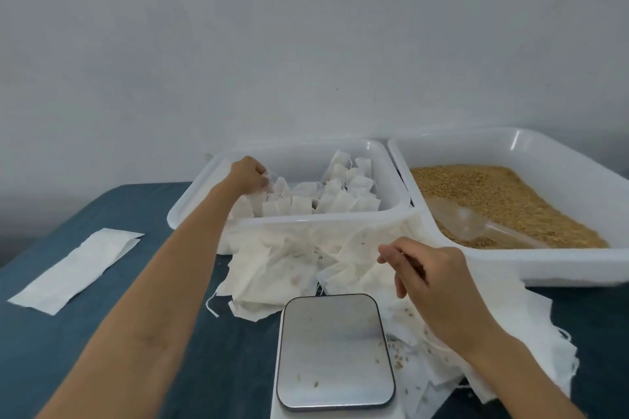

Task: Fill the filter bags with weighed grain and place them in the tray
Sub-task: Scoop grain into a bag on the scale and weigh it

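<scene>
Your left grip (250, 173) pinches a filled filter bag (272, 177) inside the left tray (306, 219). Your right grip (425, 279) hovers with loose fingers above empty bags (289, 258), beside the scale (333, 350). Grain (503, 194) fills the right tray (561, 265).

**Crowded centre, open cloth to the left**

Two white plastic trays sit side by side at the back against the pale wall. The left tray (391, 173) is packed with upright white filter bags (306, 202), and the left hand (247, 175) reaches into its left end. The right tray (558, 262) holds brown grain (493, 194) with a clear plastic scoop (466, 224) lying in it. A heap of loose white filter bags (289, 262) fills the ground between the trays and the steel-topped scale (333, 350). The right hand (432, 286) hovers over this heap. Left of the heap, blue cloth (102, 333) lies open around one flat white paper strip (75, 269).
</scene>
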